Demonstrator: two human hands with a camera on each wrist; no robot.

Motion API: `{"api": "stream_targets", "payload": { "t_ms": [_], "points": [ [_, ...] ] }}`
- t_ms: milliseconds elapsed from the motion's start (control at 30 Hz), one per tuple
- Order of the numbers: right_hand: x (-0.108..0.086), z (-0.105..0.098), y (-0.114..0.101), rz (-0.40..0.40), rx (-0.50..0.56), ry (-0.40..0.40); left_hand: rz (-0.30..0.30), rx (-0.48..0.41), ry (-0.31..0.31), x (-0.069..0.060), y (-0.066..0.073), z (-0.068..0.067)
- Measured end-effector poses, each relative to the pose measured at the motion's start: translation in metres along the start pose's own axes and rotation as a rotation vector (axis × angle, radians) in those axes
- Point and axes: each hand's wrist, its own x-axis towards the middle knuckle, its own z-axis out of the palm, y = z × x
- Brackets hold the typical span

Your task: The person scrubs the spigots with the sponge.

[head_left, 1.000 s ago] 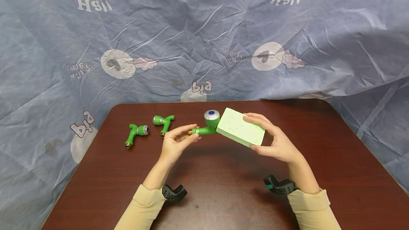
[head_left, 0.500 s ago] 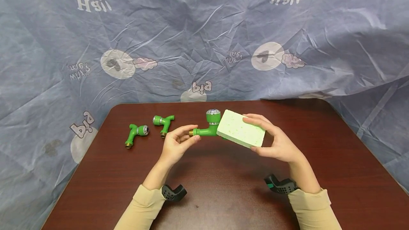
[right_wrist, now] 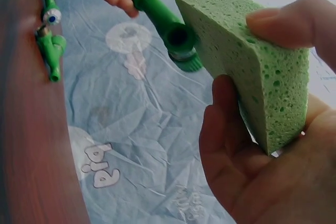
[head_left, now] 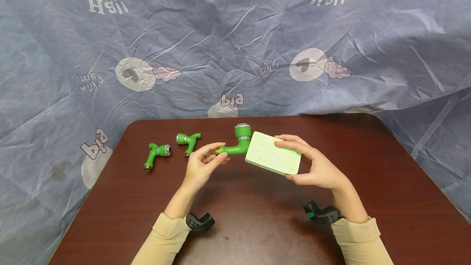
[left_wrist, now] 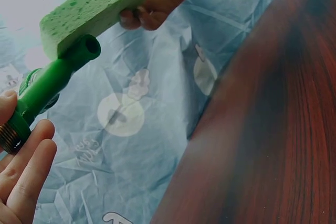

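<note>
Above the table, my left hand [head_left: 202,167] pinches a green faucet [head_left: 235,149] by its brass threaded end, with the ribbed knob pointing up in the head view. My right hand [head_left: 318,165] grips a pale green sponge [head_left: 273,153] between thumb and fingers. One end of the sponge lies against the faucet's spout side and hides part of it in the head view. From the left wrist, the sponge [left_wrist: 94,11] touches the faucet [left_wrist: 50,85] near its open spout. The right wrist view shows the faucet [right_wrist: 157,17] beside the sponge's flat face.
Two more green faucets lie on the table's left: one faucet [head_left: 156,155] nearer the edge, another faucet [head_left: 189,142] close behind my left hand. The dark brown table [head_left: 235,224] ends at a blue patterned cloth [head_left: 235,44]. A black wrist camera [head_left: 200,222] sits on my left wrist.
The faucet's knob has tipped from facing me to upright. The sponge has shifted slightly left and down along the faucet, its broad face turned more toward the head camera.
</note>
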Motion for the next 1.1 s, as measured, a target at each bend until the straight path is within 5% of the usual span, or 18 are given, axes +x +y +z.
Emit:
{"api": "stream_targets", "payload": {
  "t_ms": [267,567,867,1100],
  "points": [
    [-0.007,0.005,0.025,0.062,-0.027,0.023,0.005,-0.017,-0.004,-0.001,-0.001,0.002],
    [0.0,0.006,0.004,0.068,-0.034,0.031,0.009,-0.04,0.016,0.0,0.0,0.002],
    [0.0,0.016,0.021,0.072,-0.033,-0.064,-0.003,-0.049,0.041,0.001,-0.001,0.001],
    [0.002,0.015,0.006,0.054,-0.027,-0.002,-0.007,-0.052,0.026,0.0,0.0,0.003]
  ]
}}
